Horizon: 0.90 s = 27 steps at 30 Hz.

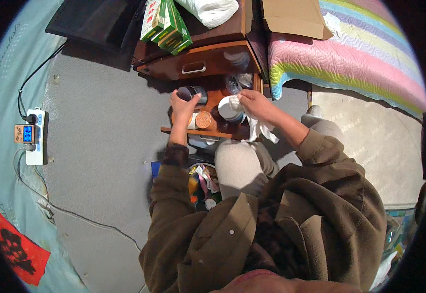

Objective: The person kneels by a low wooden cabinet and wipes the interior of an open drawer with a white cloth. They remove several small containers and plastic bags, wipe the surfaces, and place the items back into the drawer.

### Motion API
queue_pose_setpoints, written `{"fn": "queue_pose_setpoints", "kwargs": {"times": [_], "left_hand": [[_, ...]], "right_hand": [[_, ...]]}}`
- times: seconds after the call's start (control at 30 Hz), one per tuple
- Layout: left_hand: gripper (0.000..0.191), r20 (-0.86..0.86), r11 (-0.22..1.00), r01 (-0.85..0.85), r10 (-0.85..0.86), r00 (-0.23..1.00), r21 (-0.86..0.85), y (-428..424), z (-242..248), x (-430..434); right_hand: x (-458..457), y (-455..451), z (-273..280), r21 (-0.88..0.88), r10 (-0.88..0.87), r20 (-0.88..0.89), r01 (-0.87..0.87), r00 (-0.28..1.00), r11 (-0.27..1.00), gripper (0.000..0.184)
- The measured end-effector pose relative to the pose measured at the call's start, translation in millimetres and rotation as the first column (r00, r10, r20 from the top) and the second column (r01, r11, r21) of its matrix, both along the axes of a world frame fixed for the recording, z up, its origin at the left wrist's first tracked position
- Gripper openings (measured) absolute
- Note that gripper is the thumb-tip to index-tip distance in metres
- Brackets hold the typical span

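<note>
An open wooden drawer (214, 88) lies before me with jars in it. My left hand (185, 106) grips a dark jar (200, 96) at the drawer's left side. A white cloth (260, 128) hangs from my right hand (251, 102), bunched at the fingers beside a white-lidded jar (228, 108). Near the drawer front stands a jar with an orange top (203, 119), and another orange-topped container is partly hidden behind my left wrist. Clear plastic items (233, 84) lie at the drawer's back right.
Above the open drawer is a wooden drawer front with a metal handle (193, 67). Green boxes (169, 29) and a white roll (216, 11) rest on the cabinet. A filled waste bin (203, 183) stands by my knee. A power strip (35, 146) lies left; a quilted bed (345, 62) is right.
</note>
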<state>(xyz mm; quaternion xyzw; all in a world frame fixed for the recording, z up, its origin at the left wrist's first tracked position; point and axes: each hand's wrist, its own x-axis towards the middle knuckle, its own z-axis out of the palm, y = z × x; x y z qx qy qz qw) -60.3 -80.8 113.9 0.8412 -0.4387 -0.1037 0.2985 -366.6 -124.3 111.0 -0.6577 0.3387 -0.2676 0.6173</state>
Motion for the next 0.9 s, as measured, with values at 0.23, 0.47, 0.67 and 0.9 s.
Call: {"fn": "queue_pose_setpoints", "kwargs": {"times": [0.23,0.47,0.67,0.9], "left_hand": [[0.108,0.175,0.966,-0.045,0.000,0.985,0.254,-57.8,-26.8,33.1],[0.114,0.238,0.920,-0.096,0.003,0.971,0.380,-86.5,-74.8,41.8],[0.138,0.099,0.900,-0.201,0.177,0.979,0.387,-85.5,-78.3,24.8],[0.118,-0.531,0.897,-0.374,0.441,0.723,0.237,-94.7,-86.9,21.4]], "right_hand": [[-14.1,10.6,15.2,-0.075,0.352,-0.146,-0.365,0.924,0.928,0.033],[-15.2,22.8,17.5,-0.121,0.544,-0.172,-0.566,0.821,0.816,0.029],[-24.4,37.1,27.9,-0.127,0.594,-0.220,-0.627,0.774,0.769,0.024],[-37.7,42.7,44.7,-0.064,0.635,-0.252,-0.667,0.730,0.742,0.018]]}}
